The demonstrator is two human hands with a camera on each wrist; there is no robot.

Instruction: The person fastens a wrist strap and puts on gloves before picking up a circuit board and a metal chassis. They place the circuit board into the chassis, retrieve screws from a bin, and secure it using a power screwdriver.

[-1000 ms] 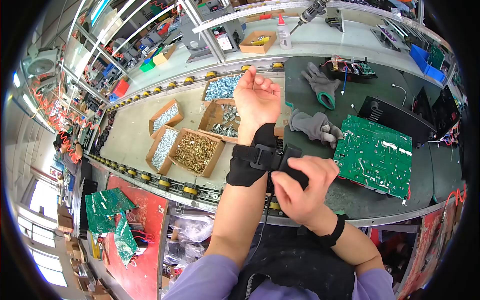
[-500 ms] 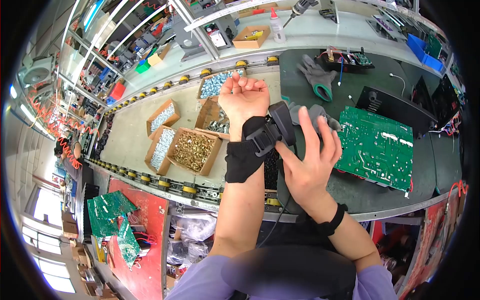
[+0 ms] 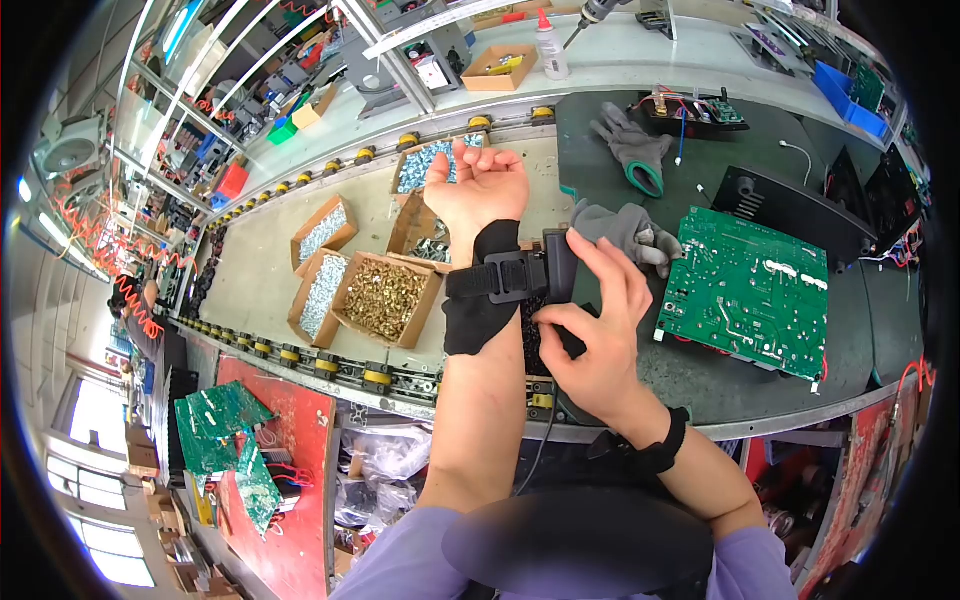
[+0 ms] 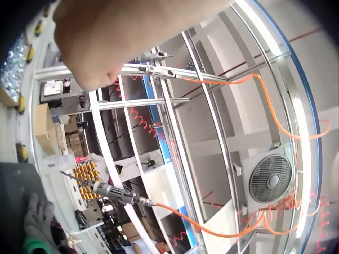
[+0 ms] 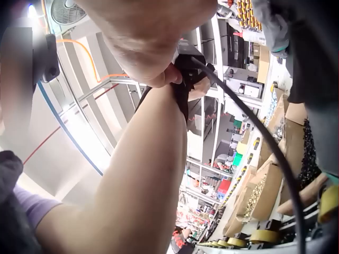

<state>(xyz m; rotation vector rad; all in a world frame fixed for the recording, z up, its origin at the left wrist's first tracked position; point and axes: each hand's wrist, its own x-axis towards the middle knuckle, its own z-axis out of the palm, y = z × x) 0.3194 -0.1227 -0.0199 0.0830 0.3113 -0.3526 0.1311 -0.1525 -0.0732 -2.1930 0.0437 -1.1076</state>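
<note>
My left hand [image 3: 480, 195] is held palm up over the boxes in the head view, fingers loosely curled and holding nothing. A black strap [image 3: 480, 285] with a buckle goes round that wrist and bears a small black wrist camera [image 3: 561, 266]. My right hand [image 3: 598, 355] holds this camera between thumb and index finger, the index at its upper end and the thumb low beside it. In the right wrist view, fingertips touch the camera [image 5: 189, 54], from which a black cable [image 5: 254, 114] runs.
Cardboard boxes of screws [image 3: 385, 300] and small metal parts stand on the roller line to the left. Grey gloves [image 3: 630, 235], a green circuit board [image 3: 745, 290] and a black housing [image 3: 795, 235] lie on the dark mat. A power driver [image 4: 114, 193] hangs above the bench.
The left forearm has shifted slightly left and the wrist camera has turned. My right hand let go of the camera, spread its fingers, then closed thumb and index on it again.
</note>
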